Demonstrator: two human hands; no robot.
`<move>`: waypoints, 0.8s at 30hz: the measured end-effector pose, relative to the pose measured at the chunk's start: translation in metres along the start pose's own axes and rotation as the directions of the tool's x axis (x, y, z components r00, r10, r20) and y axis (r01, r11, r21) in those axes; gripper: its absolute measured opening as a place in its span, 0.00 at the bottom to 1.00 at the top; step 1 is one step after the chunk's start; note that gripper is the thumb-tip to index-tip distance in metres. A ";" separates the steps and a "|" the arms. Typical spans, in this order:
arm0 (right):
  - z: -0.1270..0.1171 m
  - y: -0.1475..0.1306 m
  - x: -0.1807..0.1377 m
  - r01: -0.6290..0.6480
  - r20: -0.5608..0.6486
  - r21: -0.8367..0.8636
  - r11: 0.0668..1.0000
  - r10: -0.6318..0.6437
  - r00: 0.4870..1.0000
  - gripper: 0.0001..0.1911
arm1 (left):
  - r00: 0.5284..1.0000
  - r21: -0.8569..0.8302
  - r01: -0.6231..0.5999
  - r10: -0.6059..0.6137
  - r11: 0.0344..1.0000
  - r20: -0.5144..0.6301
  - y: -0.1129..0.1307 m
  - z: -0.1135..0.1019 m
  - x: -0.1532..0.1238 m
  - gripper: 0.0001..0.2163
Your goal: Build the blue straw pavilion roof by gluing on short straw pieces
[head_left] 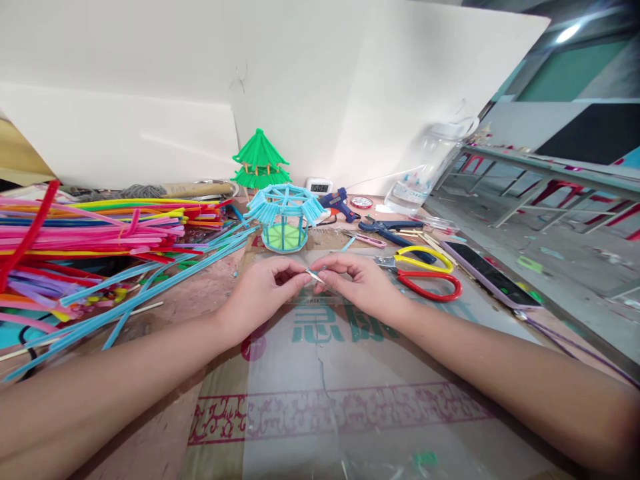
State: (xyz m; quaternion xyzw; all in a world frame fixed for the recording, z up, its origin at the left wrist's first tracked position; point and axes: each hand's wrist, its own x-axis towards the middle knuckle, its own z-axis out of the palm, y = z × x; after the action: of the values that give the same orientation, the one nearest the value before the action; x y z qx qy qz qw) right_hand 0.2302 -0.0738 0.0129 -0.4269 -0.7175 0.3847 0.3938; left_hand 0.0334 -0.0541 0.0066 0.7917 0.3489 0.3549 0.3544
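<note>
My left hand [273, 287] and my right hand [357, 283] meet at the middle of the work surface, fingertips pinched together. Between them is a small, thin, pale stick [315, 277] with a bit of bluish material at its upper end; its exact kind is hard to make out. Just beyond my fingers stands a small blue pavilion model [285, 213] with a slatted roof, posts and a green round floor. Behind it rises a green tiered roof model [260, 160]. Scissors with one yellow and one red handle [430, 280] lie right beside my right hand.
Bundles of coloured pipe cleaners [100, 233] fill the left side, with loose blue ones [165, 287] reaching toward the middle. At the back are a glue gun [340, 203], a digital timer [319, 186] and a water bottle [425, 167]. Dark blue pliers [390, 230] and a phone [490, 273] lie right.
</note>
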 end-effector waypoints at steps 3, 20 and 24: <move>0.000 0.000 0.000 0.004 0.001 -0.002 1.000 -0.004 1.000 0.07 | 1.000 -0.011 -0.003 0.003 1.000 0.001 0.001 0.000 0.000 0.08; -0.002 0.004 0.000 -0.026 0.046 0.115 0.993 0.021 0.999 0.09 | 0.998 -0.037 0.060 -0.060 0.998 -0.007 0.002 0.001 0.000 0.08; -0.002 0.006 0.000 -0.040 0.051 0.146 0.989 0.032 0.998 0.09 | 0.996 -0.035 0.091 -0.091 0.995 -0.004 0.004 0.001 0.000 0.08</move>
State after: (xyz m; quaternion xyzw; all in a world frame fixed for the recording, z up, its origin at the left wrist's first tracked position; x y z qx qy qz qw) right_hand 0.2338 -0.0709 0.0085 -0.4003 -0.6887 0.4535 0.3997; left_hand 0.0354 -0.0563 0.0098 0.7676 0.3793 0.3467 0.3830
